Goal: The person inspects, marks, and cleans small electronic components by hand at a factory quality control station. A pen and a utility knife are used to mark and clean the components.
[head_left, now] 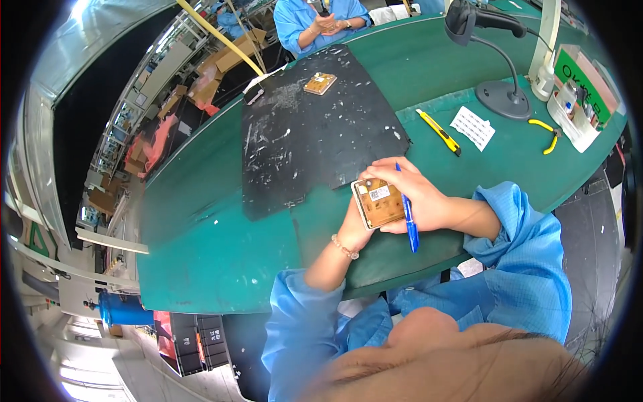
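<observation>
Where left hand point(354, 224) meets right hand point(425, 199): both pinch circuit module point(383, 209); right also clasps blue pen point(409, 218)
White bin point(566, 128): right of barcode scanner point(497, 22), bottles point(568, 92) inside

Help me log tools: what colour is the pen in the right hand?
Blue; the pen shows best in the head view.

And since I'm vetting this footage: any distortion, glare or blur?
Head view: the edge of the green table bows under fisheye distortion; glare whitens part of the lower-left background; the held square module looks fairly sharp; the person's head at the bottom looks soft.
</observation>
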Demonstrator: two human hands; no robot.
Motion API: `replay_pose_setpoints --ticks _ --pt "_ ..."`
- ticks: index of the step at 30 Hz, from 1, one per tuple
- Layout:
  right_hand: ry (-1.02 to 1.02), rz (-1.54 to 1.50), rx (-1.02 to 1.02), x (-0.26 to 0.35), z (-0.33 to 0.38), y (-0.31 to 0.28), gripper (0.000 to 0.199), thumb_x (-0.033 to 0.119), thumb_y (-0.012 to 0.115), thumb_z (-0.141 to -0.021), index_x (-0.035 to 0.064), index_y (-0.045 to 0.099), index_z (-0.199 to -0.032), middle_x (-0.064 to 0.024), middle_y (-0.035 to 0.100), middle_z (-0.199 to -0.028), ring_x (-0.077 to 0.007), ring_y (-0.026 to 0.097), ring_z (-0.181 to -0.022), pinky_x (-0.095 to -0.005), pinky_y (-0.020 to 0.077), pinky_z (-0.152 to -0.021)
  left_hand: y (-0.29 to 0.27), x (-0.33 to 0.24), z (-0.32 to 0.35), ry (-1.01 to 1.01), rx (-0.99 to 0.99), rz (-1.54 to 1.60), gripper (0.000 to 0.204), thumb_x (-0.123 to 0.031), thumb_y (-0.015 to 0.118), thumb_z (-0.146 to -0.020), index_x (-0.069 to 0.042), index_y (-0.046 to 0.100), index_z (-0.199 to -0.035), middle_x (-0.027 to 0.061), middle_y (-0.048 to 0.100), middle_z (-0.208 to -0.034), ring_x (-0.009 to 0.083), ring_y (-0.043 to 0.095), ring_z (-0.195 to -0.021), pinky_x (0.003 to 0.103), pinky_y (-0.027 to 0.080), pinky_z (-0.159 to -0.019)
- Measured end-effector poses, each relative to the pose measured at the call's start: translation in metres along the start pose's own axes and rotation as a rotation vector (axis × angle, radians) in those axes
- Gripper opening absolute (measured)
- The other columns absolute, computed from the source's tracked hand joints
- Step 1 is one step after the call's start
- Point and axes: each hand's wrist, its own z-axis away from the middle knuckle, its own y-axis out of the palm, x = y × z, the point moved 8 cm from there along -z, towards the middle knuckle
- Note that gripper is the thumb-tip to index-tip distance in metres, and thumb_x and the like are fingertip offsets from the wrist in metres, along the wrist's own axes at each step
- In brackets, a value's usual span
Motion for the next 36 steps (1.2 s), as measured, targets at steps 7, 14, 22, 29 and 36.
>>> replay_pose_setpoints --ticks 7,14,22,29,36 --pt "0.092 0.259 0.024 -0.016 -0.002 -0.014 0.098 0.020 0.084 -0.057 0.0084 0.037 -0.142 -0.0124 0.054 -0.130 -0.0360 0.048 -0.115 -0.0446 0.0388 -0.099 -0.013 -0.005 -0.007 -0.157 -0.089 0.503 0.037 -0.031 0.042 -0.101 -0.004 0.047 -0.127 0.0129 0.059 -0.122 0.0223 0.063 -0.107 0.035 0.055 -0.087" --pt "0.013 0.278 0.063 -0.018 -0.001 0.001 0.099 0.014 0.085 -0.056 0.0120 0.037 -0.143 -0.0113 0.054 -0.128 -0.0360 0.048 -0.116 -0.0464 0.0377 -0.098 -0.020 -0.013 -0.005 -0.016 -0.114 0.151 0.026 -0.007 0.065 -0.089 -0.002 0.057 -0.113 0.0042 0.063 -0.102 0.0101 0.060 -0.089 0.027 0.052 -0.077" --pt "-0.093 0.298 0.118 -0.006 -0.009 -0.015 0.097 0.020 0.083 -0.060 0.0089 0.036 -0.144 -0.0112 0.052 -0.135 -0.0351 0.043 -0.125 -0.0459 0.0326 -0.104 -0.028 -0.011 0.004 -0.032 -0.244 0.120 0.016 -0.002 0.063 -0.087 -0.001 0.059 -0.103 0.0036 0.065 -0.095 0.0097 0.062 -0.085 0.026 0.052 -0.077" --pt "-0.114 0.368 -0.132 -0.002 -0.016 -0.068 0.093 0.018 0.080 -0.065 0.0060 0.033 -0.144 -0.0122 0.053 -0.137 -0.0345 0.043 -0.125 -0.0456 0.0328 -0.105 -0.029 -0.026 0.002 -0.007 -0.314 0.192 0.012 0.000 0.060 -0.088 -0.002 0.058 -0.100 0.0048 0.065 -0.095 0.0107 0.062 -0.084 0.028 0.054 -0.077" --pt "-0.234 0.420 -0.321 0.019 -0.007 -0.104 0.057 0.001 0.069 -0.068 0.0056 0.053 -0.122 -0.0135 0.061 -0.123 -0.0377 0.054 -0.114 -0.0464 0.0419 -0.096 0.001 -0.044 -0.070 0.044 -0.300 0.100 0.010 -0.002 0.059 -0.088 -0.001 0.059 -0.099 0.0045 0.064 -0.093 0.0117 0.062 -0.084 0.028 0.054 -0.074"
